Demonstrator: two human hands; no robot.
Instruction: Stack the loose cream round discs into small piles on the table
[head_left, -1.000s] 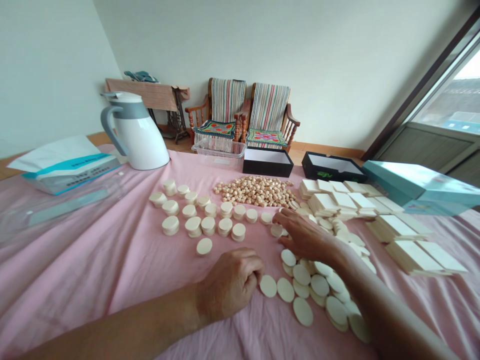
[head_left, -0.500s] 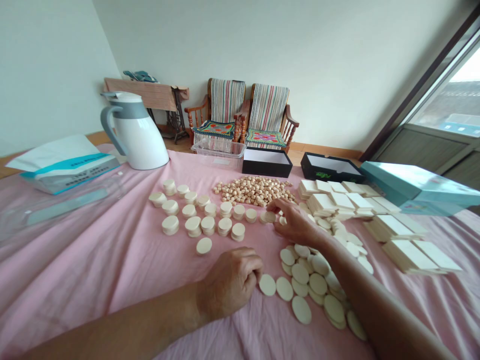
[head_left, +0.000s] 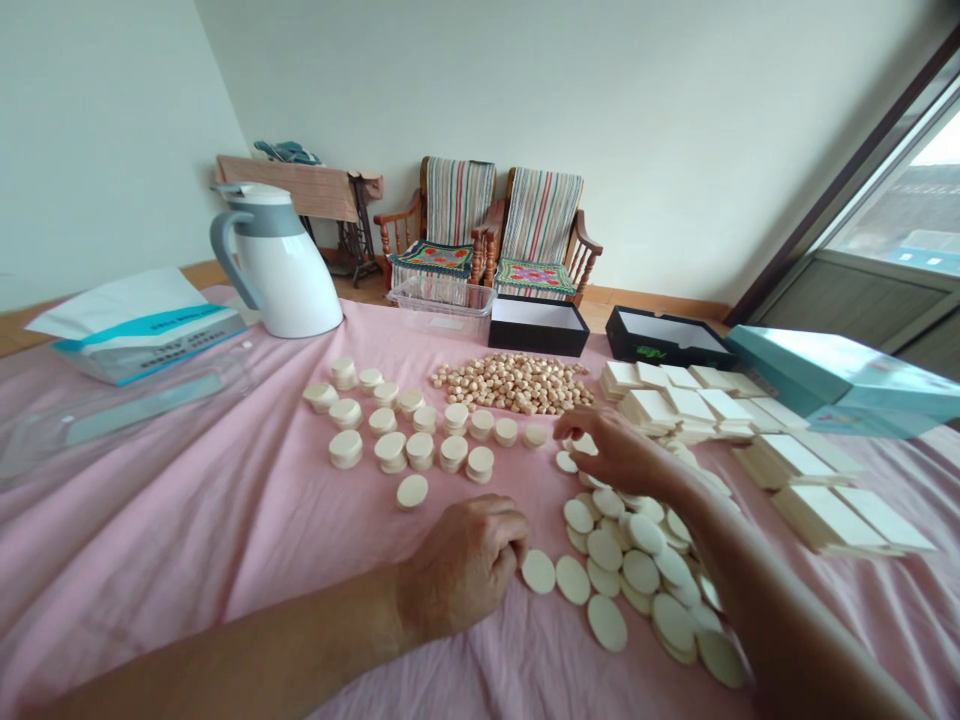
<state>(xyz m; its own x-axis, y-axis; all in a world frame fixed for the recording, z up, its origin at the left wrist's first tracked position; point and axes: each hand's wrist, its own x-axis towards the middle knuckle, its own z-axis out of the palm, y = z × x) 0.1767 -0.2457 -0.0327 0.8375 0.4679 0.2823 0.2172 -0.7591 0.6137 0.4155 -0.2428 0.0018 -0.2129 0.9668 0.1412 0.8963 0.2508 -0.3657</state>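
My left hand [head_left: 465, 560] rests on the pink cloth [head_left: 225, 520] as a closed fist; whatever is inside it is hidden. Flat cream discs [head_left: 626, 565] lie loose just to its right. My right hand [head_left: 611, 450] hovers at the far edge of that loose pile, with its fingertips pinched on a cream disc [head_left: 582, 443]. To the left are short stacks of the same discs [head_left: 420, 440] in rows, the nearest stack [head_left: 535, 434] just left of my right fingers. A single disc [head_left: 412, 490] lies in front of the rows.
Behind the discs is a heap of small wooden beads [head_left: 517, 382]. Cream rectangular tiles [head_left: 675, 400] are stacked at right. Further back stand a white jug [head_left: 281, 265], a clear tub [head_left: 442, 300], two black boxes [head_left: 536, 325] and a teal box [head_left: 840, 375]. A white-and-blue packet [head_left: 142, 325] lies at left.
My right hand reached left to the nearest stack of discs, then drew back to the edge of the loose pile. My left fist has stayed where it was.
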